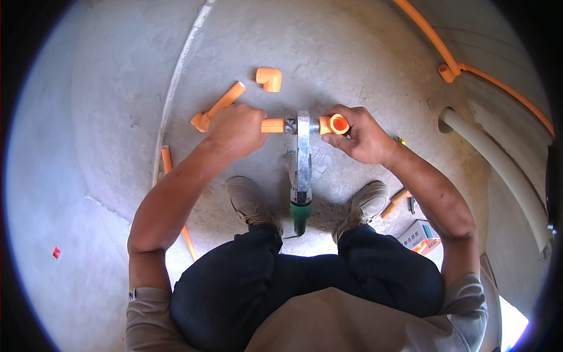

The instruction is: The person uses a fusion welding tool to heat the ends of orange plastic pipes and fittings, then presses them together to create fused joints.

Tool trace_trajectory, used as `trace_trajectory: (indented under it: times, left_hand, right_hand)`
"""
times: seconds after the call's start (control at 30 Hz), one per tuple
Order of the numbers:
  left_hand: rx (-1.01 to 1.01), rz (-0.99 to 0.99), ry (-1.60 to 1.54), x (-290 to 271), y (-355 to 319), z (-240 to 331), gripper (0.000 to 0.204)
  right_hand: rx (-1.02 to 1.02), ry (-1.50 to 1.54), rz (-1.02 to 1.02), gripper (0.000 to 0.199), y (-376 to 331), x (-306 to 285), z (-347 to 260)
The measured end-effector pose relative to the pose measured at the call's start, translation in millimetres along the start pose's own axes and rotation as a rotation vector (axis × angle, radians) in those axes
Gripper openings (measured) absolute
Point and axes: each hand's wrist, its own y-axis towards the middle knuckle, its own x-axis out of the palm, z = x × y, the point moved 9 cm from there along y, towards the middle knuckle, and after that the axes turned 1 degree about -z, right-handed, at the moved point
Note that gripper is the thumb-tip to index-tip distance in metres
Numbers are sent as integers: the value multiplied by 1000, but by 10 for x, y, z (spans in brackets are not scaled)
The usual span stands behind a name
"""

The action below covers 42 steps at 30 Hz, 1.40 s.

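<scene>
Between my hands stands a pipe fusion welder (302, 158), with a flat silver heating plate and a green handle end pointing toward me. My left hand (237, 130) is closed around an orange plastic pipe (273, 125), whose end meets the die on the plate's left side. On the right side, my right hand (365, 136) grips an orange pipe fitting (334, 124) against the other die. One round opening of the fitting faces up; fingers hide its far side. Beyond my left hand shows an orange pipe with an elbow (220, 107); whether it joins the held pipe is hidden.
A loose orange elbow (269, 79) lies ahead on the concrete floor (328, 53). A white pipe (179, 70) runs along the left. Orange piping (431, 35) and a thick pale pipe (498, 158) line the right. A box (418, 236) sits beside my right knee.
</scene>
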Motion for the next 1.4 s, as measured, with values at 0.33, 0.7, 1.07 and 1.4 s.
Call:
trace_trajectory:
  times: [0.33,0.7,1.07,1.4]
  left_hand:
    - [-42,29,43,-10,-25,10,19]
    - [-11,94,80,100,3,-22,12]
    - [-10,158,106,62,-17,6,11]
    - [20,188,102,53,-17,25,10]
  right_hand:
    - [29,84,-20,28,7,40,76]
    - [103,198,-58,26,9,75,164]
    - [174,251,-113,28,52,123,260]
    - [107,227,-70,31,3,115,183]
